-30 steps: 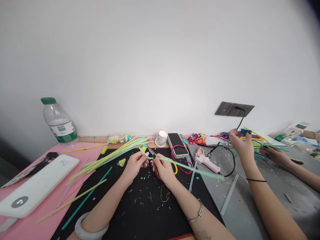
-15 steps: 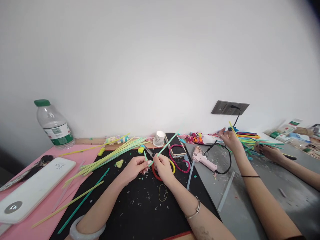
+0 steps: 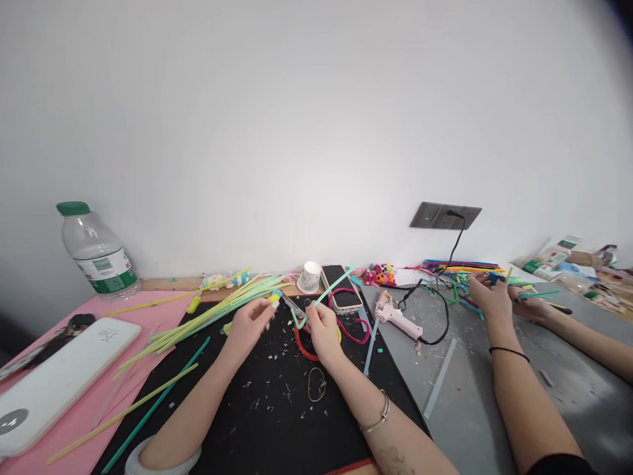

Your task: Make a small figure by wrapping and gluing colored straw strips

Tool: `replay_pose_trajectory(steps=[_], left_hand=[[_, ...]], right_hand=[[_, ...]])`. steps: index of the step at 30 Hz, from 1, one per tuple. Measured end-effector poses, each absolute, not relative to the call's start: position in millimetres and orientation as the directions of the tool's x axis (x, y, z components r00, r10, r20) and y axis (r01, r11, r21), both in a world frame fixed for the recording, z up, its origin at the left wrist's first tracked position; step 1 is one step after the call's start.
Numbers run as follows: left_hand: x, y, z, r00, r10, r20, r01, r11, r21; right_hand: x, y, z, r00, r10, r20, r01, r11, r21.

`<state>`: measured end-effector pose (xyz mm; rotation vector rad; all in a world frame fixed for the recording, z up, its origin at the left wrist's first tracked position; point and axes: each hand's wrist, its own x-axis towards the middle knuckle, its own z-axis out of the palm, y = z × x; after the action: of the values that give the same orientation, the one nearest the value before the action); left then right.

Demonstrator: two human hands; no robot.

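My left hand (image 3: 253,324) has its thumb and fingertips on a small yellow-and-blue fuzzy piece (image 3: 276,297), pinching it beside the scissor blades. My right hand (image 3: 322,331) is closed on a light green pipe cleaner (image 3: 337,282), which is bent into a V at its lower end and sticks up to the right. Under and beside my right hand lie scissors (image 3: 301,344) with a red and a yellow handle loop, partly hidden by the hand. A loose yellow-green fuzzy piece (image 3: 227,328) shows behind my left hand.
A bundle of pipe cleaners (image 3: 198,324) lies left on the black mat (image 3: 277,429). A paper cup (image 3: 309,277), a phone (image 3: 341,284) and a pink glue gun (image 3: 399,319) stand or lie beyond. At right, another person's hands (image 3: 489,297) handle pipe cleaners. A bottle (image 3: 101,260) stands left.
The green pipe cleaner has swung from pointing right to pointing up, and is now bent. My left hand has let go of it and moved onto the yellow-and-blue piece.
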<state>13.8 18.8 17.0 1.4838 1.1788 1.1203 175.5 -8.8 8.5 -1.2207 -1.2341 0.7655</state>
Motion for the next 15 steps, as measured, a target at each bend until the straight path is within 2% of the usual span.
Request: replay_pose_trajectory(steps=[2,3,5,10,15], left_hand=[[8,26,13,-0.061,0.967,0.247,0.347,-0.212,0.914],[6,29,10,-0.073,0.953,0.295,0.448,-0.232,0.863],[4,37,3,0.023,0.949,0.316,0.586,-0.269,0.765],[13,56,-12,0.211,0.936,0.283,0.735,-0.343,0.585],[15,66,-16,0.224,0.948,0.227,0.763,-0.316,0.564]], right_hand=[[177,-8,8,0.262,0.925,0.275,0.165,0.238,-0.957],[177,-8,7,0.265,0.924,0.275,0.164,0.238,-0.957],[177,-8,6,0.259,0.925,0.277,0.177,0.236,-0.955],[177,-10,6,0.212,0.929,0.302,0.242,0.249,-0.938],[178,-10,10,0.216,0.931,0.295,0.281,0.23,-0.932]])
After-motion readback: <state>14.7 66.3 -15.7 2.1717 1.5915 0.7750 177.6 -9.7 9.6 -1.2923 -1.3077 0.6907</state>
